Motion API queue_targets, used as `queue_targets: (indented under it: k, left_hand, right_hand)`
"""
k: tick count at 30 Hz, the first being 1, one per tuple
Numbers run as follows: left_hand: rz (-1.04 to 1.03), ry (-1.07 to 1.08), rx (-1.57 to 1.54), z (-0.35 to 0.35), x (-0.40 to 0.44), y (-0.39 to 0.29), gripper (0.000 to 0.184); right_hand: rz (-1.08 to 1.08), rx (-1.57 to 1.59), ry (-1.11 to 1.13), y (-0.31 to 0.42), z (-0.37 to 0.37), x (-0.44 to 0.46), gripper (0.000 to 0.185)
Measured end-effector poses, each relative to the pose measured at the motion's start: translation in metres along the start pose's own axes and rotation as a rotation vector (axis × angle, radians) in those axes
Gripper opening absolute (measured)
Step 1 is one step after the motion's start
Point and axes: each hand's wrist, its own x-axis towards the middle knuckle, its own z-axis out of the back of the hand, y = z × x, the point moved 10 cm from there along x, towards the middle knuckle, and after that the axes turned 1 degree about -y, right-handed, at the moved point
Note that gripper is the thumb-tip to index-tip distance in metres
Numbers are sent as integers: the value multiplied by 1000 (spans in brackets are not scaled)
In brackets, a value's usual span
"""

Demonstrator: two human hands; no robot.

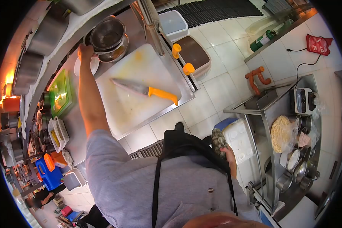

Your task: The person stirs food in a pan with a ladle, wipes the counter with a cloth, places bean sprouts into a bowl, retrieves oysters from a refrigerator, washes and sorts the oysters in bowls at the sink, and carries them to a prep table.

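Note:
My left arm stretches over the steel counter, and my left hand (86,51) is closed at the edge of a stack of metal bowls (108,34); its fingertips are partly hidden. Below that hand lies a white plate (88,67), partly covered by my forearm. A knife (146,90) with a yellow handle rests on the stained white cutting board (119,110). Down by my right side, my right hand (228,154) is closed on a plastic bag (218,142) with dark, greyish contents I cannot identify.
A green-lidded container (60,93) and a white basket (58,133) stand at the left. Lidded bins (193,53) stand beyond the counter. A steel cart (268,152) at the right carries noodles (280,133), pots and an appliance (304,100). Another person (43,199) is at lower left.

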Motion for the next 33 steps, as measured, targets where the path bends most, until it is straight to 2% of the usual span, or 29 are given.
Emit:
queue_targets:
  k: [2, 3, 4, 6, 8, 10, 13, 14, 16, 18, 19, 21, 22, 23, 25, 26, 27, 28, 29, 31, 33]
  left_hand:
    - [-61, -49, 401, 16, -16, -42, 38]
    - [-59, -50, 407, 8, -1, -20, 38]
    - [-525, -369, 795, 0, 8, -38, 30]
    - [-1012, -699, 1159, -23, -29, -70, 23]
    - [-812, -622, 1316, -22, -57, -113, 20]
    - [-899, -579, 1298, -3, -66, -139, 18]
    - [-953, -566, 1166, 38, -20, -90, 21]
    - [-795, -459, 1322, 54, 11, -44, 23]
    - [-663, -422, 962, 84, -6, -15, 26]
    - [-325, -307, 69, 112, -83, 0, 29]
    - [25, -131, -304, 88, -126, 16, 31]
    - [139, -13, -478, 61, -217, 0, 32]
    - [143, 64, -472, 42, -252, -2, 30]
    - [197, 185, -494, 12, -300, -16, 31]
    - [123, 506, -486, -63, -390, -46, 39]
    - [101, 665, -513, -105, -455, -76, 43]
    - [193, 768, -517, -148, -513, -75, 44]
    - [97, 930, -452, -194, -587, -93, 40]
    - [-8, 1042, -370, -212, -651, -108, 36]
    - [-176, 1295, -323, -252, -794, -154, 32]
    - [-244, 1515, -375, -282, -913, -195, 31]
  right_hand:
    - [17, 4, 4, -4, 2, 2, 63]
    - [17, -7, 18, -7, 3, 3, 62]
    - [17, -19, 34, -10, 3, 4, 60]
    - [22, -31, 42, -14, 3, 6, 60]
    - [28, -32, 32, -20, 4, 3, 59]
    - [25, -8, 2, -27, 8, -3, 59]
    - [16, 26, -23, -43, 19, -11, 57]
    - [7, 35, -22, -45, 18, -20, 57]
    - [99, 146, -38, -34, 16, -42, 54]
    - [52, 220, -11, -73, 51, -27, 53]
    - [6, 282, 6, -98, 69, -22, 53]
    - [87, 395, 35, -110, 88, -23, 53]
    - [77, 420, -11, -100, 89, -44, 52]
    - [132, 457, 57, -99, 97, -44, 52]
    - [168, 549, 44, -103, 120, -60, 53]
    - [153, 576, -15, -136, 147, -57, 53]
    - [175, 610, -55, -152, 170, -69, 53]
    - [187, 636, -154, -187, 201, -73, 54]
    - [191, 702, -78, -186, 208, -109, 54]
    - [235, 711, -187, -228, 262, -148, 53]
    - [270, 846, -281, -265, 307, -202, 54]
